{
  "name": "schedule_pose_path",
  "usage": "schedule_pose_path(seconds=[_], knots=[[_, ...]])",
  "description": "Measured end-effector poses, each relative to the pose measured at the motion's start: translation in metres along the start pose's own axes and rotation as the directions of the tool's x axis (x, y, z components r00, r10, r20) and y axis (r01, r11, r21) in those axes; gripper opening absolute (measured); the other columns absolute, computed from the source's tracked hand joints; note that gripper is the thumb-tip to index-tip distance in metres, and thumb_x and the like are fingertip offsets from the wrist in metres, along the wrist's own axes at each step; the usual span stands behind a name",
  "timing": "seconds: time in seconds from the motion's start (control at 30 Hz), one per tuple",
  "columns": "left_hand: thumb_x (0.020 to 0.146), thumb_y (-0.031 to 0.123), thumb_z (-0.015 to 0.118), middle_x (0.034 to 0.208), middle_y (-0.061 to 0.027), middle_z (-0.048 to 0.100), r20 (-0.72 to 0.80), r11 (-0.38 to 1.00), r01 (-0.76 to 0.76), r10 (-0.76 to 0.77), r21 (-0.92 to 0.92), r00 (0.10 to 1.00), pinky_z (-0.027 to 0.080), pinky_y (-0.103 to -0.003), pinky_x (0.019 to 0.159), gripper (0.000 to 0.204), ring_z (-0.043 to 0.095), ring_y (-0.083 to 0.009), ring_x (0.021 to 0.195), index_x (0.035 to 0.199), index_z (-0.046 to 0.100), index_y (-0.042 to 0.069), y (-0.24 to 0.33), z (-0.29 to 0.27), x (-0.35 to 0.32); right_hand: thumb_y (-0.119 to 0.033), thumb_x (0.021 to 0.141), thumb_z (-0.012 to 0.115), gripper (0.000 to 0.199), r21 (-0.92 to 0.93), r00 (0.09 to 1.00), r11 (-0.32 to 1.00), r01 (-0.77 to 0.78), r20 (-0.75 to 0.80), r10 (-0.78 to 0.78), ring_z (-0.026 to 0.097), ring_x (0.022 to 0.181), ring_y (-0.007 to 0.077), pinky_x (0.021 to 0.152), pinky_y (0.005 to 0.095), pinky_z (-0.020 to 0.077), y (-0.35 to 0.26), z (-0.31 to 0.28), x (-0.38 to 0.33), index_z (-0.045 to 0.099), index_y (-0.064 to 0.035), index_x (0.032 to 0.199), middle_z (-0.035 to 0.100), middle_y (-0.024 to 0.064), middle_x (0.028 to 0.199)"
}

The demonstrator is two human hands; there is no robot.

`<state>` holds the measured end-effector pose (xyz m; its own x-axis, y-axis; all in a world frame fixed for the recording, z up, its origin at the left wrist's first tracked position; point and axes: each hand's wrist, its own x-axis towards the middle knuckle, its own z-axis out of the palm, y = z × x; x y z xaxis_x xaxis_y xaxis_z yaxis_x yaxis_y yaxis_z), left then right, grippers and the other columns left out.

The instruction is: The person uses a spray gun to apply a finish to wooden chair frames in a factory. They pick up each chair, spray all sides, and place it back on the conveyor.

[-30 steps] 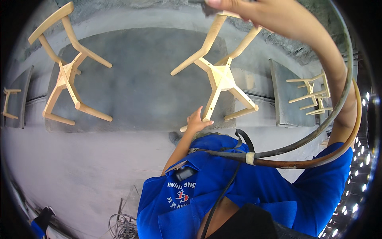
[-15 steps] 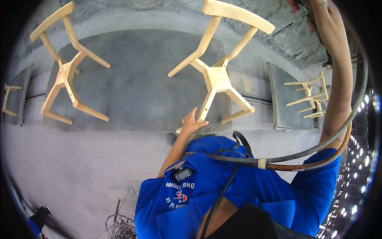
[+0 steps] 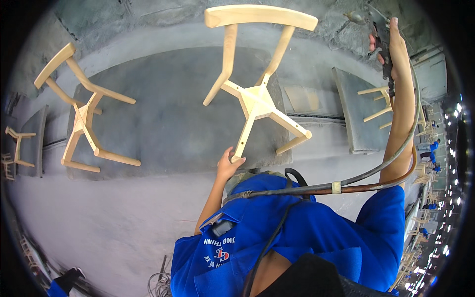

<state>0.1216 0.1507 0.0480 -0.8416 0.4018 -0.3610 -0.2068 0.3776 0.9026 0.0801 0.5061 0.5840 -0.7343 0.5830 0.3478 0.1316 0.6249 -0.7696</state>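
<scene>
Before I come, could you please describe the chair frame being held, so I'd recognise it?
Find the large central gray board. Toward its right is a pale wooden chair frame; unlike the board's left frame, it has the left hand on its near end.

A furniture workshop, shown by wooden chair frames (image 3: 257,102) and hoses (image 3: 297,190)

pale floor (image 3: 123,213), mottled grey wall (image 3: 163,17), bright specks (image 3: 458,107), perhaps lamps
</scene>
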Motion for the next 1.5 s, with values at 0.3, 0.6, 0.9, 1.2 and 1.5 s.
schedule_pose_path(seconds=[0.3,0.6,0.9,1.2,1.5], knots=[[0.074,0.036,0.080,0.115,-0.0160,0.070,-0.122,0.893,0.026,0.032,0.449,0.992,0.041,-0.047,0.104,0.078,0.067,-0.0321,0.107,0.141,0.051,0.008,0.027,0.026,0.003,-0.064,0.105,0.026,0.073,0.307,0.966,0.951,0.026,-0.251,0.054,0.062,0.066,0.0152,0.046,0.0256,0.0400,0.133,-0.088,-0.017,0.063,-0.0018,0.112,0.067,0.0083,0.081],[0.071,0.028,0.076,0.116,-0.0160,0.071,-0.203,0.884,0.167,-0.084,0.437,0.975,0.045,-0.044,0.102,0.071,0.068,-0.0324,0.109,0.138,0.054,0.012,0.036,0.032,0.003,-0.071,0.101,0.027,0.075,0.690,0.908,0.660,-0.298,-0.009,0.419,0.063,0.066,0.0169,0.043,0.0256,0.0369,0.264,-0.045,-0.043,0.057,-0.0031,0.107,0.065,0.0093,0.078],[0.072,0.026,0.075,0.113,-0.0171,0.073,-0.218,0.892,0.123,-0.028,0.434,0.975,0.047,-0.044,0.103,0.069,0.068,-0.0341,0.108,0.138,0.056,0.012,0.031,0.035,0.007,-0.080,0.093,0.033,0.097,0.550,0.994,0.829,0.103,-0.091,-0.064,0.060,0.066,0.0093,0.048,0.0216,0.0400,0.238,0.003,-0.085,0.053,0.0002,0.144,0.067,0.0076,0.086],[0.081,0.045,0.075,0.093,-0.0150,0.075,-0.286,0.746,0.168,0.030,0.644,0.958,0.021,-0.055,0.119,0.062,0.070,-0.0294,0.099,0.131,0.061,0.010,0.041,0.051,0.026,-0.074,0.094,0.046,0.088,0.712,0.876,0.697,-0.082,0.385,-0.290,0.066,0.090,0.0157,0.086,0.0303,0.0515,0.256,0.031,-0.119,0.053,-0.0020,0.145,0.069,0.0138,0.117],[0.084,0.066,0.064,0.085,-0.0170,0.074,-0.104,0.682,0.180,-0.151,0.709,0.983,0.011,-0.054,0.122,0.069,0.071,-0.0324,0.094,0.104,0.074,0.001,0.070,0.055,0.043,-0.051,0.102,0.053,0.064,0.489,0.893,0.762,-0.425,0.364,0.265,0.062,0.072,0.0092,0.056,0.0213,0.0431,0.367,-0.013,-0.258,0.053,-0.0044,0.145,0.071,0.0091,0.095]])
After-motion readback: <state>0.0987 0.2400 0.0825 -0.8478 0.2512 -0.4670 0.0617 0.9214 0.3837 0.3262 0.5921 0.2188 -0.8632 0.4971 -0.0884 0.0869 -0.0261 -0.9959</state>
